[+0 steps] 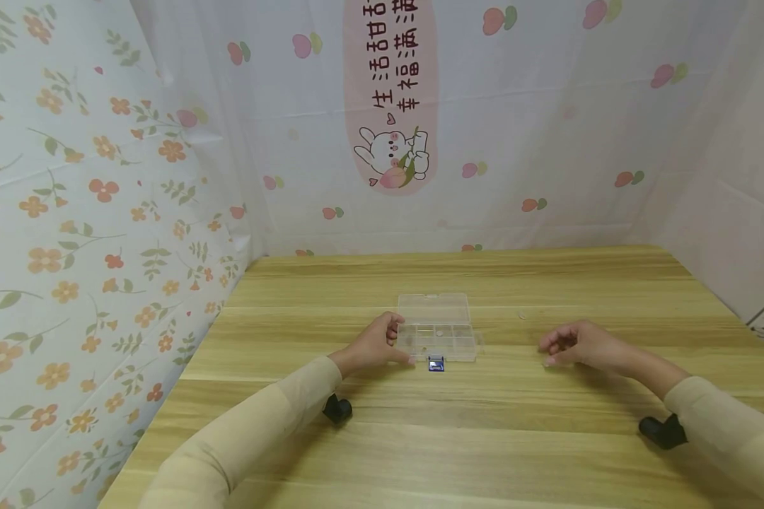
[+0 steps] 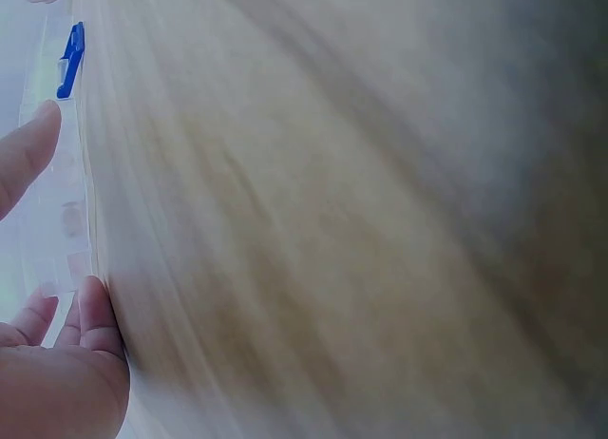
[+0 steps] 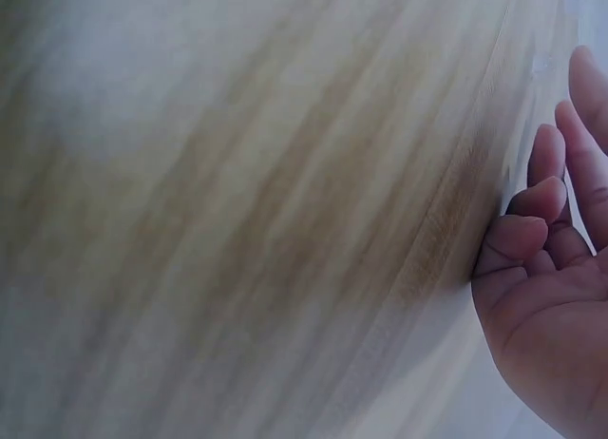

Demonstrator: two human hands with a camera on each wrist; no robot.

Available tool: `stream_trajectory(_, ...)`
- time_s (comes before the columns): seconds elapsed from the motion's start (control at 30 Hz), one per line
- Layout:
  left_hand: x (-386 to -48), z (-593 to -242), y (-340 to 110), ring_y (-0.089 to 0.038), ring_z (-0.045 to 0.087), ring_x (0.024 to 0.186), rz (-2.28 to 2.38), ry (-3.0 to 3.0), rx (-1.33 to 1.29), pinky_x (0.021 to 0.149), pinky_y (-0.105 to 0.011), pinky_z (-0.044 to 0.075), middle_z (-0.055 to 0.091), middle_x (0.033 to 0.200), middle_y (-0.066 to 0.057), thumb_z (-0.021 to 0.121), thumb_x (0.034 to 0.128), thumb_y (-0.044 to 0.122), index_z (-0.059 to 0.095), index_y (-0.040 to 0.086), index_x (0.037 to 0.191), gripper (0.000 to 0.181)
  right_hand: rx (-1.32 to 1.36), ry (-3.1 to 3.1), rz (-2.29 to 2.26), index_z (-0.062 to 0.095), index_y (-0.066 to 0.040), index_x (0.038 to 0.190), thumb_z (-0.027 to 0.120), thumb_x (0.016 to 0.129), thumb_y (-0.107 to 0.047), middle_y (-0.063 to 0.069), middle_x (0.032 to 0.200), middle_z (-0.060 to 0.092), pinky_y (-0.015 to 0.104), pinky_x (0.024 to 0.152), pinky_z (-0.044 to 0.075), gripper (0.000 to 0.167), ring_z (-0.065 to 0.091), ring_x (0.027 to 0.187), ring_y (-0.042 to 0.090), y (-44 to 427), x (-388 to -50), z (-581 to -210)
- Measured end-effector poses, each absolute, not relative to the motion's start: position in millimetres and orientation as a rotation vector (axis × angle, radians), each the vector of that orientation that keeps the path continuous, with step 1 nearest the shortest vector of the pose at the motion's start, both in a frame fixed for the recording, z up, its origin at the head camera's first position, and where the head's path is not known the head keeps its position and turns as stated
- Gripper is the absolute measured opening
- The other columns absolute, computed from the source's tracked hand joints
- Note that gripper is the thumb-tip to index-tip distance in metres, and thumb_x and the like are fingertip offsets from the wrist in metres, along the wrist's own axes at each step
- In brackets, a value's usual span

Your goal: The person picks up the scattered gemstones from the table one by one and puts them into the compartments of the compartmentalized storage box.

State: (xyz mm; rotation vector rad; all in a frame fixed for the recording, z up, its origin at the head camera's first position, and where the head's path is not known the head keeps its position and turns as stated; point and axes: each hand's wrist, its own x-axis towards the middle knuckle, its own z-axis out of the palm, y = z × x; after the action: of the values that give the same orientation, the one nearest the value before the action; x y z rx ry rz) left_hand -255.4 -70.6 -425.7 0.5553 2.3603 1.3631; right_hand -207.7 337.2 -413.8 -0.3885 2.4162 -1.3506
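Note:
A clear plastic compartment box (image 1: 434, 350) lies on the table with its lid (image 1: 433, 309) folded back behind it. A blue latch (image 1: 436, 364) hangs at its front edge, and shows in the left wrist view as a blue clip (image 2: 70, 61). Around the box's left end, my left hand (image 1: 375, 346) holds it, thumb at the front corner and fingers by the side. Tiny pieces sit in some compartments, too small to identify. To the right of the box, my right hand (image 1: 588, 348) hovers low with loosely curled fingers (image 3: 527, 239), and nothing shows in it.
Behind and between the box and the right hand, a tiny clear piece (image 1: 521, 315) lies on the wooden table (image 1: 433, 452). Patterned cloth (image 1: 528, 141) hangs along the table's back edge. Dark wrist-worn pieces (image 1: 337, 409) jut out below both sleeves.

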Motion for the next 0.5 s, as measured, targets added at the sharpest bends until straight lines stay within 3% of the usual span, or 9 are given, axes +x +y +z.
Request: stream_trajectory(0.5, -254.0, -423.4, -68.1, -0.018, 0.039, 0.091, 1.324, 2.398, 0.538, 0.078, -0.033, 0.036, 0.041, 0.106, -0.007, 0.086, 0.0741, 0.014, 0.043, 0.003, 0.134, 0.075, -0.436, 2.434, -1.280, 0.065, 0.004, 0.105, 0.079, 0.081, -0.014, 0.012, 0.097, 0.059, 0.025, 0.070, 0.044, 0.032, 0.049, 0.086, 0.019, 338.8, -203.6, -418.9)
